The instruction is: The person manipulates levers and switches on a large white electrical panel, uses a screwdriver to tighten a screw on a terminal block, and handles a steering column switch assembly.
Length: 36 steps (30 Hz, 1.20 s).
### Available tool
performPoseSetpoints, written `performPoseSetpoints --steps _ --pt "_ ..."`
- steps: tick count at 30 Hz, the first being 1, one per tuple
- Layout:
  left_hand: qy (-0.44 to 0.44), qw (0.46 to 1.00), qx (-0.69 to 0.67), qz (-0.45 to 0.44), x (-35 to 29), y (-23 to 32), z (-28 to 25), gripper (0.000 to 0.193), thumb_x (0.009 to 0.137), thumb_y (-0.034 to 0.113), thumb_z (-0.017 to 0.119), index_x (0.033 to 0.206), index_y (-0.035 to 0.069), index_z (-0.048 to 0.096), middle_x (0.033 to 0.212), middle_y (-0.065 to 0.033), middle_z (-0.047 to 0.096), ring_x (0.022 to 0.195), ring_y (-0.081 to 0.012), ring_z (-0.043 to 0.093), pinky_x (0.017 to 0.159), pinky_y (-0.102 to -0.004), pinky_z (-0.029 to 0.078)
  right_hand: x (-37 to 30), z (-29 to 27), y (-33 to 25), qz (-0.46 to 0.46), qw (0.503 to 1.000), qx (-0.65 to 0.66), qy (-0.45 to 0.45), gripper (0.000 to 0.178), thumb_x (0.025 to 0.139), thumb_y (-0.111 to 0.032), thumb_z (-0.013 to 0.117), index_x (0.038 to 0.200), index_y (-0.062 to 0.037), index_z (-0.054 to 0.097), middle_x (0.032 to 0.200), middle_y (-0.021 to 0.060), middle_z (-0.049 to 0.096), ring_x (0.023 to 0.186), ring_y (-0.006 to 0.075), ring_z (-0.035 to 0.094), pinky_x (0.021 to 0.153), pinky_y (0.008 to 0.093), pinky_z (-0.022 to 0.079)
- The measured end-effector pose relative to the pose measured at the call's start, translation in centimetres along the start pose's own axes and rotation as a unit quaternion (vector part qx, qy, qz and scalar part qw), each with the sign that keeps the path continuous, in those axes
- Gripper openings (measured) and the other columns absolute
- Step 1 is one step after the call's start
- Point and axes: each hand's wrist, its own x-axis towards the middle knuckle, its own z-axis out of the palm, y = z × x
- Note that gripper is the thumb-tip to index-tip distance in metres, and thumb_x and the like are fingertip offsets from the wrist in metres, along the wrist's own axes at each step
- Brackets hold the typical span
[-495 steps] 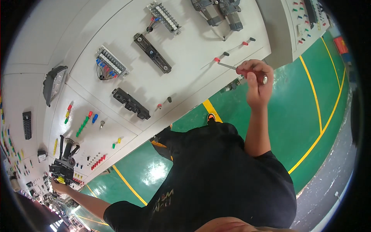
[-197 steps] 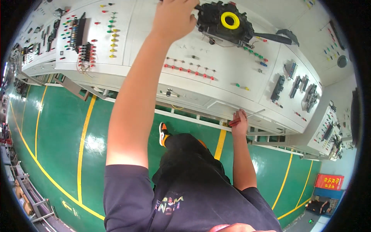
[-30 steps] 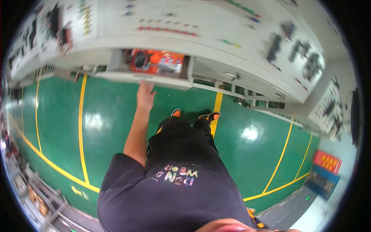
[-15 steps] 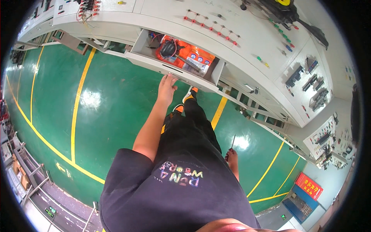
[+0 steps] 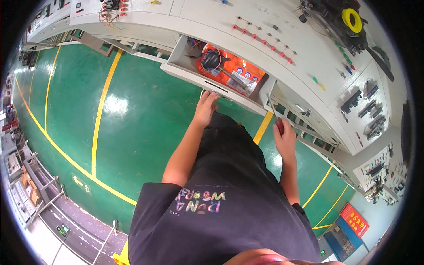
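Since the frame half a second ago, the right hand has been raised from beside the thigh to near the right end of the open drawer. The screwdriver is gripped in its closed fingers, shaft pointed up at the drawer's corner; whether the tip is touching cannot be told. The left hand is held at the drawer front, fingers loosely bent and closed around nothing visible; contact at the fingertips is likely but cannot be confirmed. With the shaft so near, the drawer's corner could be scraped if the wrist is turned carelessly, and fingers could be pinched if the drawer is pushed from the edge. Inside, a black wired part is laid on orange packaging, beside a grey rod; loose wires could be snagged at the rim by a sudden shove. Above, red terminals are mounted on the white panel.
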Motion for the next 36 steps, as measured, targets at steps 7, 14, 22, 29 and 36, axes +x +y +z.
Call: performPoseSetpoints --steps 7,14,22,29,36 --pt "-0.030 0.999 -0.007 -0.041 -0.4 1.7 -0.4 0.040 0.095 0.020 0.053 0.130 0.004 0.043 0.119 -0.0033 0.056 0.107 -0.0114 0.054 0.070 -0.0277 0.040 7.1 2.3 -9.0 -0.080 0.979 -0.183 -0.049 0.023 0.081 -0.013 0.060 0.101 -0.0041 0.058 0.091 0.0186 0.064 0.082 0.0367 0.062 0.070 0.0419 0.050" --pt "-0.071 0.994 -0.024 -0.083 -0.1 2.5 -1.3 0.043 0.093 0.019 0.056 0.131 0.004 0.042 0.125 -0.0050 0.054 0.118 -0.0153 0.050 0.078 -0.0324 0.041 8.4 0.9 -13.2 -0.046 0.971 -0.210 -0.108 0.018 0.082 -0.020 0.061 0.096 -0.0091 0.061 0.082 0.0098 0.066 0.076 0.0301 0.064 0.065 0.0393 0.049" --pt "-0.150 0.980 0.015 -0.133 1.2 3.6 -3.4 0.039 0.091 0.020 0.059 0.124 0.004 0.047 0.113 -0.0047 0.053 0.106 -0.0186 0.054 0.081 -0.0321 0.042 11.7 4.6 -11.3 -0.020 0.974 -0.199 -0.102 0.015 0.083 -0.020 0.060 0.093 -0.0091 0.060 0.080 0.0104 0.066 0.074 0.0304 0.064 0.063 0.0387 0.049" --pt "-0.116 0.978 0.039 -0.170 1.8 4.3 -4.5 0.033 0.091 0.020 0.058 0.118 0.004 0.050 0.107 -0.0065 0.056 0.097 -0.0204 0.057 0.081 -0.0342 0.044 11.3 1.6 -11.1 0.016 0.983 -0.157 -0.095 0.021 0.087 -0.023 0.058 0.101 -0.0091 0.061 0.083 0.0107 0.067 0.076 0.0294 0.065 0.064 0.0396 0.050" --pt "-0.096 0.971 0.069 -0.208 2.2 5.0 -4.9 0.035 0.093 0.029 0.057 0.114 0.001 0.052 0.108 -0.0086 0.058 0.098 -0.0218 0.057 0.081 -0.0355 0.044 12.9 3.0 -10.7 0.005 0.989 -0.124 -0.083 0.017 0.084 -0.022 0.059 0.095 -0.0095 0.063 0.080 0.0094 0.067 0.072 0.0292 0.065 0.062 0.0386 0.049"
